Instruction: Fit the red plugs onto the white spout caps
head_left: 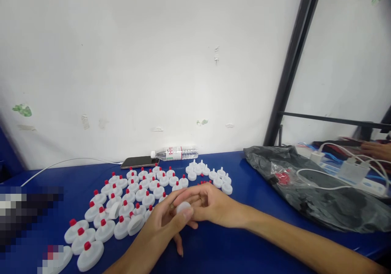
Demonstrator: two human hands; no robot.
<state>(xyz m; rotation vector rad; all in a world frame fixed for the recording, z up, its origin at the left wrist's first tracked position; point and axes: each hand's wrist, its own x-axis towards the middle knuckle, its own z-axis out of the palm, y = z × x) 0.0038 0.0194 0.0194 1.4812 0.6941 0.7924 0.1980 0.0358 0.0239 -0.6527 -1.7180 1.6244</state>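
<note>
My left hand (165, 222) and my right hand (212, 204) meet over the near part of the blue table. Pinched between them is a white plastic nozzle cap (183, 206), its round side partly covered by my left thumb. The fingers of my right hand curl round the cap's far side, where its nozzle is hidden. To the left stand many white caps with red tips (105, 230), mostly upright, a couple tilted on others. Beyond my right hand is a group of white caps with bare nozzles (218, 181). Small loose red tips (205, 182) lie just behind my right fingers.
A clear water bottle (180, 153) lies at the wall beside a phone (139, 161) with a white cable. On the right, a dark plastic bag (317, 209) carries a small bag of red pieces (282, 177) and a power strip (366, 182). Another person's hand (375, 150) shows at the far right.
</note>
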